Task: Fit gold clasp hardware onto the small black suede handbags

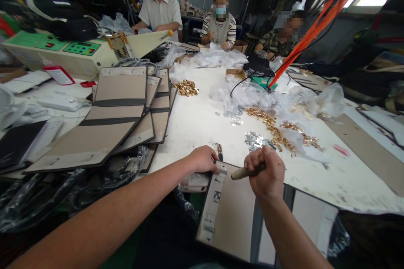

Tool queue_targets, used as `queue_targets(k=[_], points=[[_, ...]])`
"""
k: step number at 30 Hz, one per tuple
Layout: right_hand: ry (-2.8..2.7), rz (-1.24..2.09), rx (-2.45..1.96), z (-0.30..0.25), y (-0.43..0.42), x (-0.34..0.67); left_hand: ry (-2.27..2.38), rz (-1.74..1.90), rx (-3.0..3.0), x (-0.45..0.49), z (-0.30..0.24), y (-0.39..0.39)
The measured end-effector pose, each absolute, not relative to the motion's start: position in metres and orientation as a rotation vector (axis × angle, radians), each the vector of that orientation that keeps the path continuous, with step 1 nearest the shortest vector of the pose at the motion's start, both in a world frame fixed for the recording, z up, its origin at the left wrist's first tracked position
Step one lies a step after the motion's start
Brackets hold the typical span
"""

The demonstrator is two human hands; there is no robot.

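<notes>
surface: long white surface point(202, 122), scuffed and stained, running away from the camera; loose clear plastic bags point(252, 94) crumpled across its middle.
room: dim workshop, strip lights at the far end; three people seated at the far side, hands among the bags; orange cables point(318, 21) slant down from upper right.
left hand: left hand point(202, 159) reaches forward, arm bare, fingers curled down onto the top edge of the panel point(233, 214), pinning it.
right hand: right hand point(265, 172) clenched in a fist around the wooden handle point(244, 172) of a tool, handle lying sideways, butt end pointing left; working end hidden by the hand.
panel: flat grey-brown board, matte, with a pale strip along its left edge; lies at the near edge of the surface, overhanging toward the person, under both hands.
stack: fanned pile of similar boards point(120, 117) with dark bands, left of the hands.
hardware: heaps of small gold metal pieces point(277, 132), shiny, just beyond the right hand; another heap point(187, 87) farther off.
machine: cream machine point(66, 52) with green control panel, far left.
</notes>
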State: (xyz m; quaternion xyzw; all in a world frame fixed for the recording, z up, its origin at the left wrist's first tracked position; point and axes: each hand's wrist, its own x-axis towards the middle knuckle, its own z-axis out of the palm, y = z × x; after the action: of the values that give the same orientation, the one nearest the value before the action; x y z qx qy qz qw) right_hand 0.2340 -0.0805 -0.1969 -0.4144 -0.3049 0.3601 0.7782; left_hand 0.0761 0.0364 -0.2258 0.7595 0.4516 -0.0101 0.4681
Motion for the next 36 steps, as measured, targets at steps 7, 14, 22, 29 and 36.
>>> queue_targets(k=[7,14,22,29,36], points=[[-0.526,0.757,-0.805,-0.213,-0.053,0.233,1.028,-0.102,1.631,0.081,-0.233,0.047],[-0.903,0.729,-0.838,-0.226,-0.054,0.212,1.037,-0.034,1.502,0.080,-0.240,0.047],[-1.143,0.766,-0.983,-0.210,-0.054,0.215,1.104,0.117,1.473,0.079,-0.238,0.031],[-1.203,0.785,-1.132,-0.203,-0.051,0.216,1.135,0.150,1.460,0.081,-0.240,0.032],[-1.225,0.901,-1.131,-0.187,-0.031,0.200,1.067,0.163,1.481,0.078,-0.256,0.036]])
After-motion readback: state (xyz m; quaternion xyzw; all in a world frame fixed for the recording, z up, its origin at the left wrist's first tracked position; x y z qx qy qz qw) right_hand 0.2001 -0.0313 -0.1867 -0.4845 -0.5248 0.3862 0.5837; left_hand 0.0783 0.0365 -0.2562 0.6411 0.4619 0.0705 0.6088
